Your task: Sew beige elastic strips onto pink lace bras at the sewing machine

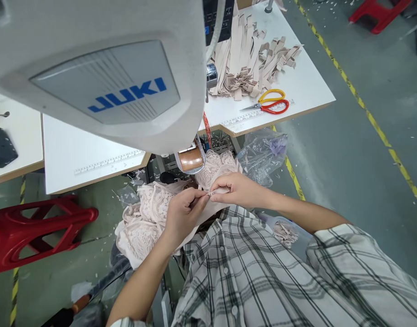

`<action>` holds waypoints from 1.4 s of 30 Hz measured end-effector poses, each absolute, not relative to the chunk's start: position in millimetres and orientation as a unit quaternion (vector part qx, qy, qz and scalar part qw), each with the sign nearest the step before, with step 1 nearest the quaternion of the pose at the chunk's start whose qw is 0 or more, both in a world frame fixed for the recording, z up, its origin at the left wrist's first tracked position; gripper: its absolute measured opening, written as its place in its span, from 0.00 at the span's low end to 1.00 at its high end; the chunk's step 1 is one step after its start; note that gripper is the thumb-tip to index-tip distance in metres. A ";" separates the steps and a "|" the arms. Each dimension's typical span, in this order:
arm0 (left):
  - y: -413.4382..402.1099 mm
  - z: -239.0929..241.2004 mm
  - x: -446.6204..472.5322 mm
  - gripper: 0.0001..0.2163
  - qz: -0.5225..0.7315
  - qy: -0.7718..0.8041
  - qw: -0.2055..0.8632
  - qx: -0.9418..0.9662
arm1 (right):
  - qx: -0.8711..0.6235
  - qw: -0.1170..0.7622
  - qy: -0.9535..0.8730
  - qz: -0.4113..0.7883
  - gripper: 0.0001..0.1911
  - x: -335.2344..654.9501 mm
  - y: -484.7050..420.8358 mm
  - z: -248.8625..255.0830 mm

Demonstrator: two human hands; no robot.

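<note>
Pale pink lace bras (149, 204) lie bunched across my lap, below the head of a white sewing machine (126, 68). My left hand (186, 210) pinches an edge of the bra fabric between thumb and forefinger. Almost touching it, my right hand (230, 188) pinches the same pale fabric. The fingertips meet just in front of the machine's sewing end (191, 159). Exactly which small part lies between them is too fine to make out.
Strips of beige fabric (240, 59) pile up on the white table (310, 91). Scissors (270, 102) with yellow and red handles lie near its edge. A red stool (41, 227) stands at left, a phone (2, 147) on the left table. A plastic bag (263, 154) hangs below the right table edge.
</note>
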State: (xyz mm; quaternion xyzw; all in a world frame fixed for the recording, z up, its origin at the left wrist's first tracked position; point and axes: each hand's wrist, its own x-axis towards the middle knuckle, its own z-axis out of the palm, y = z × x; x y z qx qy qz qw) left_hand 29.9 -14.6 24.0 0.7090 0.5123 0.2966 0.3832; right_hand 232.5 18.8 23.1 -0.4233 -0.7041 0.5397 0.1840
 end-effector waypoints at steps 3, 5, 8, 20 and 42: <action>-15.7 24.1 31.6 0.09 0.310 0.512 0.360 0.715 | -0.421 0.210 -0.705 0.531 0.09 232.0 16.6 24.7; -14.8 24.3 30.2 0.10 0.308 0.500 0.361 0.724 | -0.426 0.232 -0.696 0.529 0.08 233.2 16.7 24.0; -11.6 26.4 23.4 0.10 0.285 0.468 0.361 0.755 | -0.445 0.292 -0.626 0.570 0.09 236.9 21.2 20.3; -7.6 50.8 9.9 0.04 0.261 0.445 0.313 0.798 | -0.198 0.258 -0.865 0.383 0.09 225.6 19.8 22.8; -17.2 20.5 40.7 0.07 0.442 0.534 0.534 0.484 | -0.373 0.401 -0.723 0.420 0.08 205.3 2.1 22.3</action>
